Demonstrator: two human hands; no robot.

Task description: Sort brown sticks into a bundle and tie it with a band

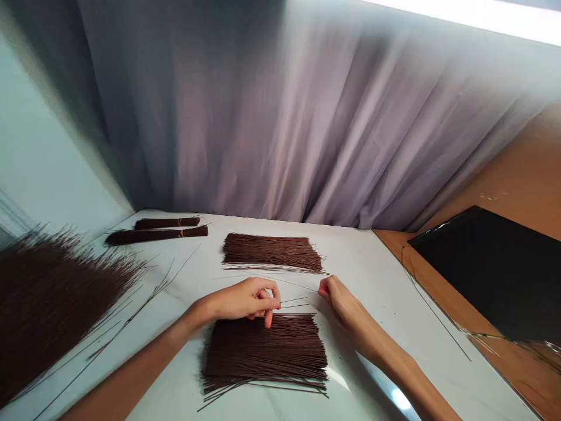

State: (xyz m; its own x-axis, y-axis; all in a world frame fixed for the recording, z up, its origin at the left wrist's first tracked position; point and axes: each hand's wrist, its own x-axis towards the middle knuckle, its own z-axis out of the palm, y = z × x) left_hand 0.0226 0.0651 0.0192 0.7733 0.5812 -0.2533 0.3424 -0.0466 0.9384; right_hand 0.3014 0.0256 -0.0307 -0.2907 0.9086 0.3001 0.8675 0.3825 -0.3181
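Thin dark brown sticks lie side by side in a near pile [267,354] on the white table [372,280]. Above its back edge is my left hand [254,298], thumb and index finger pinched on thin sticks that point right. My right hand [335,292] is closed at the fingertips on the end of one thin stick [298,283], right of the near pile. That stick stretches leftward behind my left hand. A second flat pile [272,252] lies farther back, behind both hands.
Two tied bundles [158,235] lie at the back left. A large mass of brown sticks [56,298] fills the left side, with loose sticks beside it. A black panel [491,275] rests on the brown surface at right. A grey curtain [263,117] hangs behind the table.
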